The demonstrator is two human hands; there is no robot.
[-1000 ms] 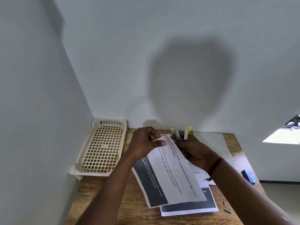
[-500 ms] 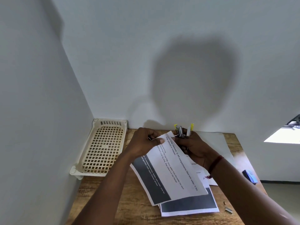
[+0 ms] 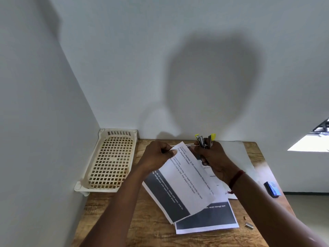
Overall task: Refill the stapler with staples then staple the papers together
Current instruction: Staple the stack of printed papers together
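Silver stapler (image 3: 204,142), two yellow-tipped arms spread apart, pointing up. Fingers of right hand (image 3: 214,162) curl round its lower body. Just beside it, left hand (image 3: 156,155) pinches top corner of printed sheet (image 3: 185,180); all right of cream lattice tray (image 3: 118,131).

Stapler (image 3: 203,142) mostly inside right hand (image 3: 214,162)

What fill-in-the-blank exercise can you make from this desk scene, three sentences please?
The left hand pinches the top corner of the printed ____. The right hand grips a yellow-tipped ____. The cream lattice tray sits in the far ____ corner of the wooden desk. Missing words: papers; stapler; left.
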